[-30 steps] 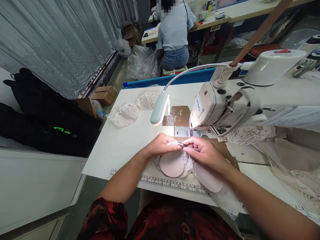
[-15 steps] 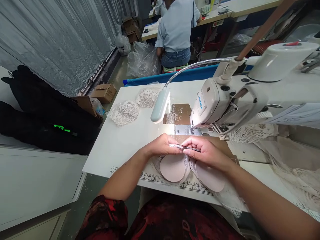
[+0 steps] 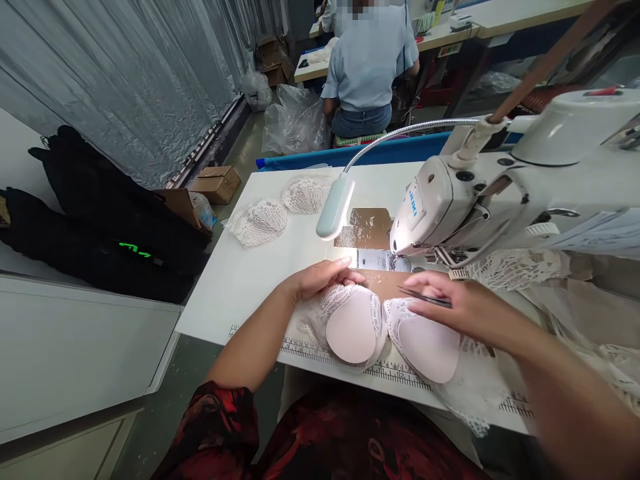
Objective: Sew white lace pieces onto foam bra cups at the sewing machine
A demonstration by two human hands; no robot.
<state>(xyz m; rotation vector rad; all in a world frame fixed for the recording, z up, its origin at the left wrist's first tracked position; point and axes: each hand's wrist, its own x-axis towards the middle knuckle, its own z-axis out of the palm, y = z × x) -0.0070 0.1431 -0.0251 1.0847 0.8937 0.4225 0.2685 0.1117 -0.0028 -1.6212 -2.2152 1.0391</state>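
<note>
A silvery, crinkled curtain is hung at the far left. The white table is bounded by a slanting left edge and a near edge lined with a printed ruler scale; open room is left between the slanting edge and the left forearm. At the right, the table is overhung by a glossy white sewing machine, its rounded head set just beyond the right hand. Sheer, pale fabric is heaped at the far right.

The padded lace garment is laid on the near part of the table, close to the ruler edge. Two smooth, rounded, pale pink cups are bordered by openwork white lace, and a lace end is draped over the near edge at the right. Two domed lace pieces are placed at the far left corner. Between these and the machine head, a pale oblong lamp is held on a ribbed metal neck.

The right hand is closed around a slender, dark pointed tool, held above the right cup. The left hand is loosely curled at the left cup's far lace border; whether lace is pinched cannot be told.
</note>
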